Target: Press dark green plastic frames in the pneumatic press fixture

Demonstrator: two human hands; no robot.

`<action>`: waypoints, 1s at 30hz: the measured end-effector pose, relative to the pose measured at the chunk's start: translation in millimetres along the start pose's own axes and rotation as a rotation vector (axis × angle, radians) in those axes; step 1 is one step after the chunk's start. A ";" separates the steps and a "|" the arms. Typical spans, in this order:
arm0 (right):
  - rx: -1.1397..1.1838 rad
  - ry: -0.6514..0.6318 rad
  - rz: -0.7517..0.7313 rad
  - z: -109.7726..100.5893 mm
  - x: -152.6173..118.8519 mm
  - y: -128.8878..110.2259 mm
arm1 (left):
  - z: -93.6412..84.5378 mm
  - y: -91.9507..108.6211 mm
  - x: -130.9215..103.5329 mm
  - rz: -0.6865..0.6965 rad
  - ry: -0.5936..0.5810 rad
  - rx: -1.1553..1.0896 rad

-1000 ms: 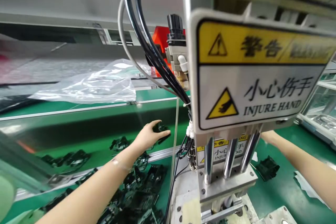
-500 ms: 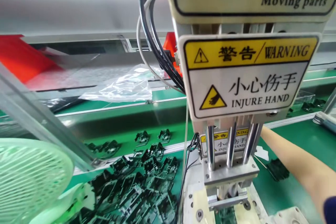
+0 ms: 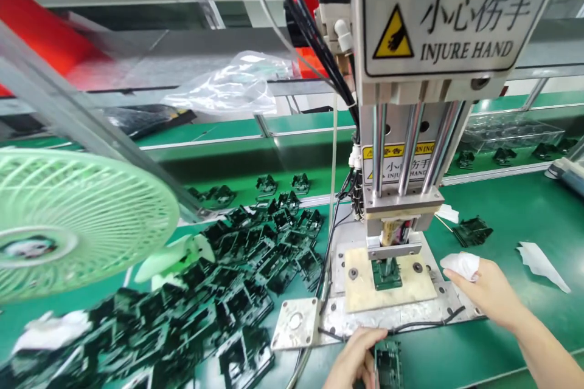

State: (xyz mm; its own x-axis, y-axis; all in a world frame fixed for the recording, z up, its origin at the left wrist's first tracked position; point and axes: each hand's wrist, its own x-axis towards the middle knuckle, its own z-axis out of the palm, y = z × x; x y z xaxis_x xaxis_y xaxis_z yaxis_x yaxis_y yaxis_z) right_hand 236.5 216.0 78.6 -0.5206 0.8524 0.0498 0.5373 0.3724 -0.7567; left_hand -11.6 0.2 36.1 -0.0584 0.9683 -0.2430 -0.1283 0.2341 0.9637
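Pulled the left hand (image 3: 353, 361) back from the far belt, where it had been reaching a second ago, and brought it low to the near edge of the bare metal base plate (image 3: 296, 322). Closed its fingers around a small dark green plastic part (image 3: 387, 368), held just to its right and short of the plate. Drew the right hand (image 3: 490, 292) in too, from behind the press, and folded its fingers about a crumpled white wad of cloth (image 3: 460, 264) at the plate's right corner. So placed both hands at the press, one loaded part in reach.

Beyond the left hand: a beige fixture block (image 3: 360, 282) carrying another green piece (image 3: 387, 273) directly under the steel-columned press head (image 3: 401, 200). Between hand and block, stretched across the plate, a thin black cable (image 3: 410, 325). Left of it, heaped a pile of black plastic parts (image 3: 237, 292), with a pale green fan grille (image 3: 82, 219) farther left. Past the right hand, left one loose black part (image 3: 472, 231) and a white paper scrap (image 3: 541, 258).
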 end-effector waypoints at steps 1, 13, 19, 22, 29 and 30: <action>-0.003 0.011 0.013 0.6 0.1 2.9 | 0.1 -7.6 0.7 0.034 -0.009 0.001; -0.106 -0.091 -0.116 15.7 31.9 -35.7 | 10.6 10.3 -12.0 0.155 -0.023 0.118; -0.083 -0.060 -0.002 14.9 37.3 -27.7 | 10.6 7.6 -13.2 0.133 -0.008 0.108; -0.057 -0.046 0.034 11.6 35.4 -20.1 | 9.5 -4.7 -8.5 0.110 -0.017 0.118; -0.067 0.006 -0.002 14.3 41.1 5.8 | 4.6 -45.3 20.2 0.072 -0.067 0.078; -0.079 0.058 -0.044 15.1 41.3 8.6 | 3.9 -47.3 23.2 0.065 -0.074 0.065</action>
